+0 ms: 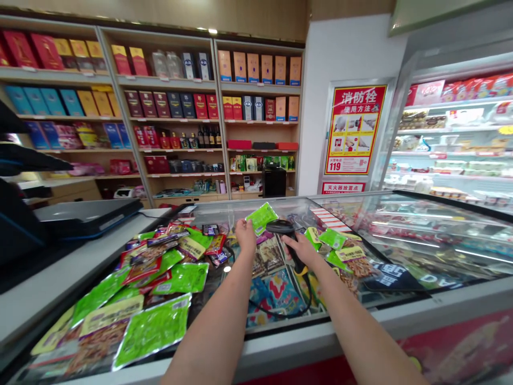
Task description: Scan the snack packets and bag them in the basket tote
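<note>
My left hand [245,234] grips the lower left edge of a green packet [262,218], raised above the glass freezer top. Beside it, my right hand [298,248] is wrapped round a black and yellow barcode scanner [280,226], whose head is close to the packet's right side. The scanner's cable loops down over the glass. A large heap of snack packets [182,278], green, red and brown, spreads over the glass on the left. To the right of my right hand lies a smaller group of green and brown packets [333,239].
A scale [88,214] stands on the counter at the left. A dark bag [390,275] lies on the freezer at the right. Shelves of boxed goods [172,104] line the back, with a chilled display [452,128] at the right.
</note>
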